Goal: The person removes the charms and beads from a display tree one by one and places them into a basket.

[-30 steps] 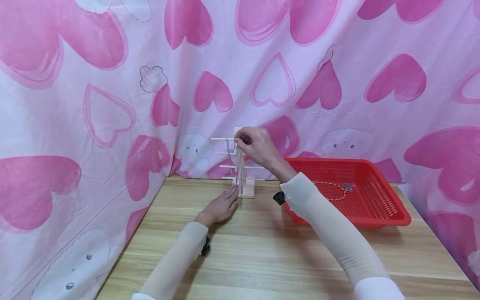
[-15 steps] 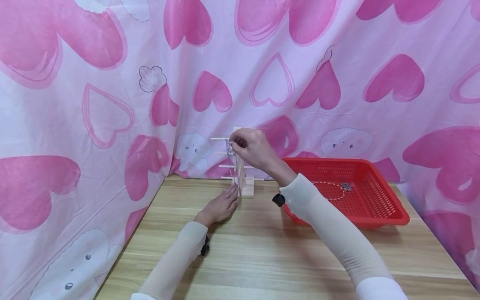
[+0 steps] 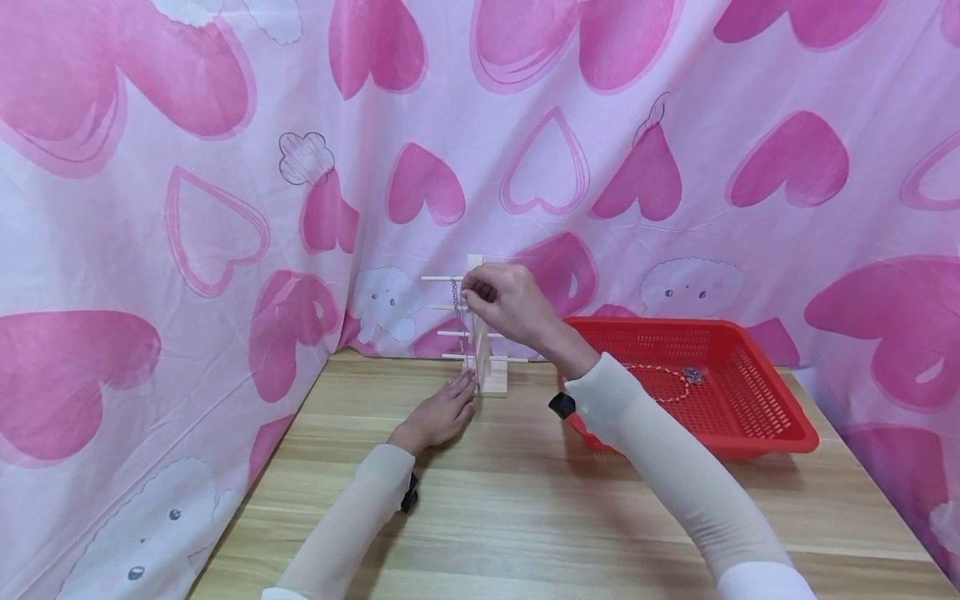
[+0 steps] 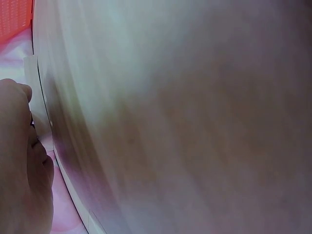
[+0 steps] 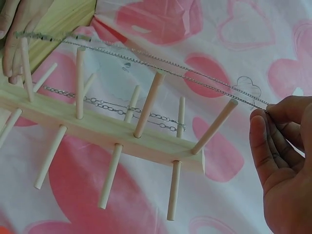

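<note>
A wooden peg rack (image 3: pixel 493 385) stands on the table against the curtain, rows of pegs sticking out from its post. Thumb and forefinger of my right hand (image 3: pixel 510 300) pinch the end of a thin silver chain necklace (image 5: pixel 165 67) near the top pegs. In the right wrist view its doubled strand runs taut past the peg tips, toward a beaded part by my left hand (image 5: pixel 22 36). Another silver chain (image 5: pixel 105 105) hangs on pegs at the rack's other side. My left hand (image 3: pixel 442 408) lies with extended fingers at the rack's base; its fingertips are partly hidden by the rack.
To the right sits a red perforated basket (image 3: pixel 798 429). Inside it lie a pale beaded necklace (image 3: pixel 686 393) and a silver cluster (image 3: pixel 693 376). A pink heart-print curtain (image 3: pixel 420 67) encloses the back and left of the wooden table (image 3: pixel 510 517).
My right hand has shifted slightly left and then a little lower beside the rack, with the necklace in its pinch. The left hand has stayed at the base.
</note>
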`<state>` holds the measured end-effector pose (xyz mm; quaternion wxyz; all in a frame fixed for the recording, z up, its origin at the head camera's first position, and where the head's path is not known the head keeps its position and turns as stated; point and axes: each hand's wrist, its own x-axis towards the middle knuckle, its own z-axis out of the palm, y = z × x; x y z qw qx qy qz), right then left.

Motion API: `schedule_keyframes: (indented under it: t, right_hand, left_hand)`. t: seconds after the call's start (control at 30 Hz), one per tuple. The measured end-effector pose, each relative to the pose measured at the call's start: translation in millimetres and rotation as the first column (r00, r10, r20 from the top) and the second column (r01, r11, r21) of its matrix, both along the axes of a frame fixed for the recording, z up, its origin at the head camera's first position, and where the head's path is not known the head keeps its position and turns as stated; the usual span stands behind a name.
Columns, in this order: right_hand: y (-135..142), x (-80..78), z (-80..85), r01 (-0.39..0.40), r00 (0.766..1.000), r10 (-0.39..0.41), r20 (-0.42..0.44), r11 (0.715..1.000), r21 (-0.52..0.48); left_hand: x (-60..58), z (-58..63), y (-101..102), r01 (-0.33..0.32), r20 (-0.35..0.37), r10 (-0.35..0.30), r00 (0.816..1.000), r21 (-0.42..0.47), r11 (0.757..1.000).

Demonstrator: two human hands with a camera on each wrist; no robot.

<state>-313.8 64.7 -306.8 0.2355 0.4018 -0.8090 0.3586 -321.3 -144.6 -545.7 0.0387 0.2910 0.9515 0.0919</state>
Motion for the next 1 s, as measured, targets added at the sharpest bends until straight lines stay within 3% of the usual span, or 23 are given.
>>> schedule_keyframes:
  t: [0.33,0.57,1.0]
  right_hand:
    - [8.6,3.6,3.2,-0.017,1.000,0.017,-0.005,0.999,-0.051]
    - [18.0,2.2,5.7,0.002,1.000,-0.003,-0.005,0.999,-0.052]
    - [34.1,-4.0,10.3,0.030,0.998,-0.033,-0.052,0.998,-0.059]
  left_hand:
    - [2.4,4.3,0.8,0.007,-0.021,-0.007,1.000,-0.001,1.000]
    - [0.6,-0.4,0.6,0.036,-0.044,-0.033,0.998,0.075,0.997]
    - [1.9,2.2,0.4,0.015,-0.029,-0.014,0.999,0.030,0.999]
